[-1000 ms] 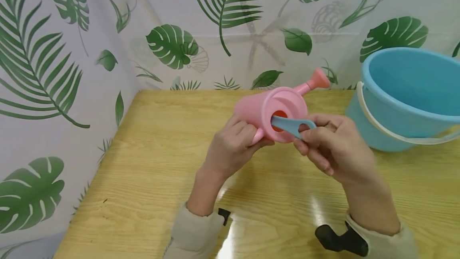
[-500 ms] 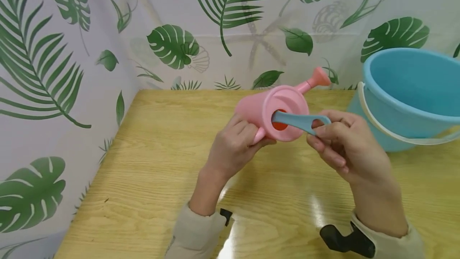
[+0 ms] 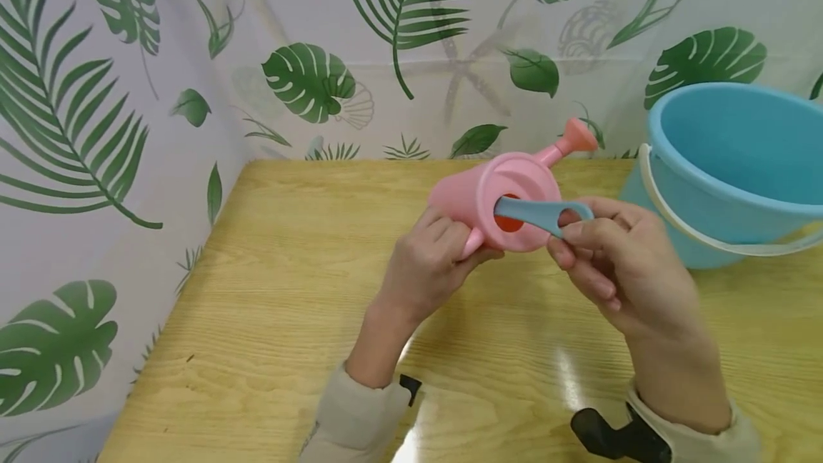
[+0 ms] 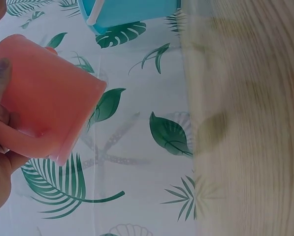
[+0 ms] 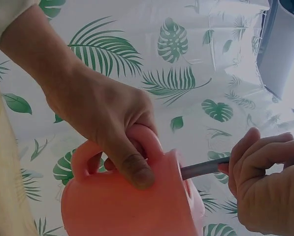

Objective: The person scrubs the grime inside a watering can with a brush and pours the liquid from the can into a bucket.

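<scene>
My left hand [image 3: 421, 266] grips the handle of a pink toy watering can [image 3: 458, 195], tilted so its round top opening faces my right hand. Its sprinkler spout points up and right. In the right wrist view, the left thumb lies along the side of the can [image 5: 122, 211]. My right hand [image 3: 636, 270] pinches the looped end of a blue plastic toy tool [image 3: 536, 213] between thumb and fingers. The tool's flat shaft runs into the red-orange opening, and its far end is hidden inside. In the left wrist view, the can [image 4: 48, 93] hangs in front of the leaf-print backdrop.
A large blue bucket [image 3: 669, 223] with a white handle [image 3: 681, 227] stands at the right, close behind my right hand. The wooden table [image 3: 276, 291] meets a leaf-patterned sheet [image 3: 411, 120] at the back and left.
My right hand has moved right, drawing more of the blue tool out of the opening. My left hand and the watering can have since shifted slightly right, towards it.
</scene>
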`<action>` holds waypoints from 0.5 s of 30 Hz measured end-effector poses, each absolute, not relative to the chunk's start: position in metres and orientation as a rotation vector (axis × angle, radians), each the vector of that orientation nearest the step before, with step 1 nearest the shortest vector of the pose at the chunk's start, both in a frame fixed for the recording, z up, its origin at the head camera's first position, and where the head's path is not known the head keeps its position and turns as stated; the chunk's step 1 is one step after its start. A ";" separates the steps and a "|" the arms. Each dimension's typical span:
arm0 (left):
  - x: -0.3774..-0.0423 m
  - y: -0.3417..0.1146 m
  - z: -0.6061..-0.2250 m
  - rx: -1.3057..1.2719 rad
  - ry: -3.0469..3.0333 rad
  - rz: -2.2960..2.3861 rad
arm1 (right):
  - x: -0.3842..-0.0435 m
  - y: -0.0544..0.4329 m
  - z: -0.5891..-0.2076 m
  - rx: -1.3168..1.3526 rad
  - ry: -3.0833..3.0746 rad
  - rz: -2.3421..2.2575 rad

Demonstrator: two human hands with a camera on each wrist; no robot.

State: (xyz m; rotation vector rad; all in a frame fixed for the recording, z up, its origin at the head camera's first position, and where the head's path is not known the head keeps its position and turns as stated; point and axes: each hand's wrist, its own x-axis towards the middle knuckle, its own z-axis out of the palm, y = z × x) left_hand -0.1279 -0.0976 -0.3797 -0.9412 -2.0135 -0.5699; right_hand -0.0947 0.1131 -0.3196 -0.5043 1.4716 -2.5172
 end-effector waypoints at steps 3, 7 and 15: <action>-0.126 -0.097 -0.380 -0.942 -2.014 -0.574 | -0.094 0.109 -0.321 -0.483 1.533 -2.471; -0.124 -0.095 -0.384 -0.949 -1.999 -0.565 | -0.094 0.104 -0.322 -0.420 1.610 -2.419; -0.128 -0.091 -0.378 -0.961 -1.990 -0.581 | -0.095 0.116 -0.316 -0.480 1.634 -2.434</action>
